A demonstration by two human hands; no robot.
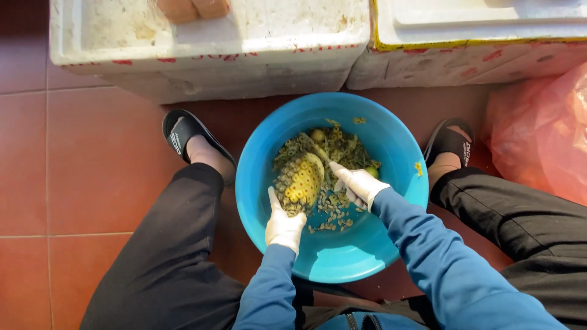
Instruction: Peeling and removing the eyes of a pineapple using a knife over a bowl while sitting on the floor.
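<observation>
Down between your knees, inside the blue basin (367, 244) on the floor, your gloved left hand (283, 225) clamps the half-peeled pineapple (299, 181), likely heavy, slick and prickly, while your right hand (361, 184) is closed around what looks like a knife handle.

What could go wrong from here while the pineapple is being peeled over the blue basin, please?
The right hand works close to the left hand gripping the pineapple, so a slip could catch the thin glove. Whether it holds a blade is unclear. Peel scraps already lie in the blue basin, and one bit clings near the rim, so pieces may spill onto the tiled floor.
</observation>
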